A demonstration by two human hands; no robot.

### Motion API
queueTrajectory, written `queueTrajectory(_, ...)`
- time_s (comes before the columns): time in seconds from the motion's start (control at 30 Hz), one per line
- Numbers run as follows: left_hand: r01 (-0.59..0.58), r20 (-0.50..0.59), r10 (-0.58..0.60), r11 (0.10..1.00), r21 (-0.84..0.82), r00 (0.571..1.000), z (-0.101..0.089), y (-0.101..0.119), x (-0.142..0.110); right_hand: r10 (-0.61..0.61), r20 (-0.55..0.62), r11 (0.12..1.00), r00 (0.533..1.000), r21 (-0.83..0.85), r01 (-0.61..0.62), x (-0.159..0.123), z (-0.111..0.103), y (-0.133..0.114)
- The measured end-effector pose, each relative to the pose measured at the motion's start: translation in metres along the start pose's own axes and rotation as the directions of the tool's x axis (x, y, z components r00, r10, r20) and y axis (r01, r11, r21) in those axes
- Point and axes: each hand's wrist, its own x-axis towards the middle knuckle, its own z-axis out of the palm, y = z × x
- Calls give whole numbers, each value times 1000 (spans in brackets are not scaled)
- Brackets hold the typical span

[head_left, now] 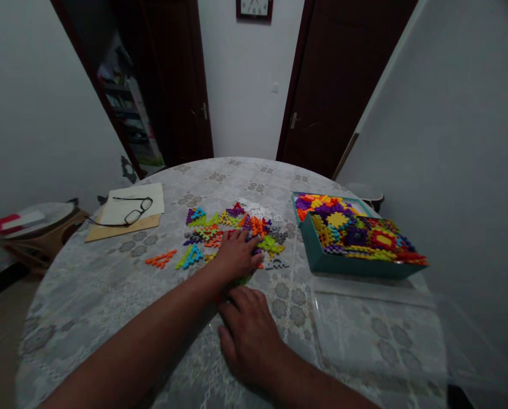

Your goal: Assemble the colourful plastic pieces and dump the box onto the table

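Colourful plastic interlocking pieces (209, 231) lie in a loose pile on the table, many of them triangular with toothed edges. My left hand (237, 253) reaches over the near side of the pile, palm down and fingers spread, touching pieces. Closer to me, my right hand (254, 335) rests low with its fingers curled in. A bit of red and green shows by its fingertips, but my left forearm hides what they hold. An orange triangular piece (161, 259) lies apart on the left, beside blue (192, 257) and lime ones.
On the right stands a teal box (352, 264) full of similar pieces, with a clear plastic lid (377, 335) before it. Glasses (138, 211) lie on papers (154, 196) at the left. Small white pieces (256, 209) sit behind the pile on the patterned tablecloth (109, 307).
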Motion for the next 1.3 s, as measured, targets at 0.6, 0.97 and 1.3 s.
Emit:
queueTrajectory(0.6, 471, 37, -470, 878, -84, 882, -45, -44, 123, 11, -26, 999, 1000, 48, -9, -1, -1, -3)
queueTrajectory(0.97, 442, 266, -408, 893, -83, 873, -5, -17, 222, -10, -33, 999, 999, 50, 12, 3, 7, 5)
queueTrajectory(1.3, -156, 236, 168, 985, -71, 957, -3, 40, 140, -6, -48, 999, 999, 36, 8, 2, 1, 2)
